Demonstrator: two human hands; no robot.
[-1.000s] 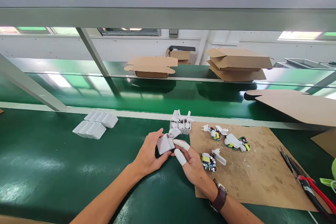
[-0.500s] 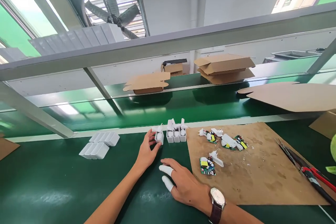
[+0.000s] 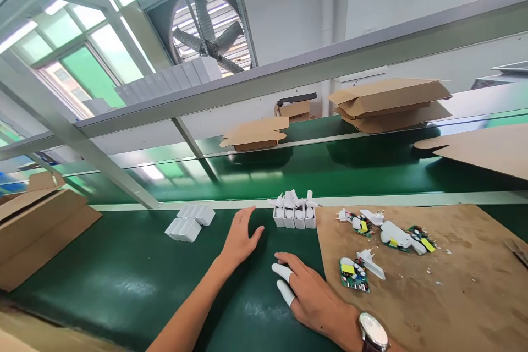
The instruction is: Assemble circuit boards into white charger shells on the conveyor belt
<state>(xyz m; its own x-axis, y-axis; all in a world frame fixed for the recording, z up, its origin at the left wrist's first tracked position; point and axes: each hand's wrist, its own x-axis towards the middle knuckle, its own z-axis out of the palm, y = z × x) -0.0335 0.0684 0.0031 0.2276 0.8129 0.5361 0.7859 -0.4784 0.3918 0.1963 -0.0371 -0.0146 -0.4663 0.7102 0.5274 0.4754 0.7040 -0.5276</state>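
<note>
My left hand point(image 3: 240, 237) is empty, its thumb and fingers apart, just left of a row of white charger housings point(image 3: 294, 219). These housings stand upright side by side, with white plug pieces lying across their tops. My right hand point(image 3: 309, 291), with white finger cots on two fingers and a watch at the wrist, rests low over the green work surface point(image 3: 136, 269). Its fingers are loosely stretched out and nothing shows in them. Further left sit two rows of white housings point(image 3: 184, 229). To the right hand's right lies a green circuit board point(image 3: 353, 276) with a white plug piece point(image 3: 371, 264) beside it.
Brown paper point(image 3: 416, 308) covers the right side, bearing more circuit boards point(image 3: 418, 239) and white scraps. A metal tool tip point(image 3: 517, 252) shows at the right edge. An open carton point(image 3: 45, 231) stands at left. Flat cardboard point(image 3: 388, 99) lies on the raised green ledge behind.
My left hand has let go of the single housing, which now stands at the left end of the row, and drawn slightly away. The view has turned left, showing the carton.
</note>
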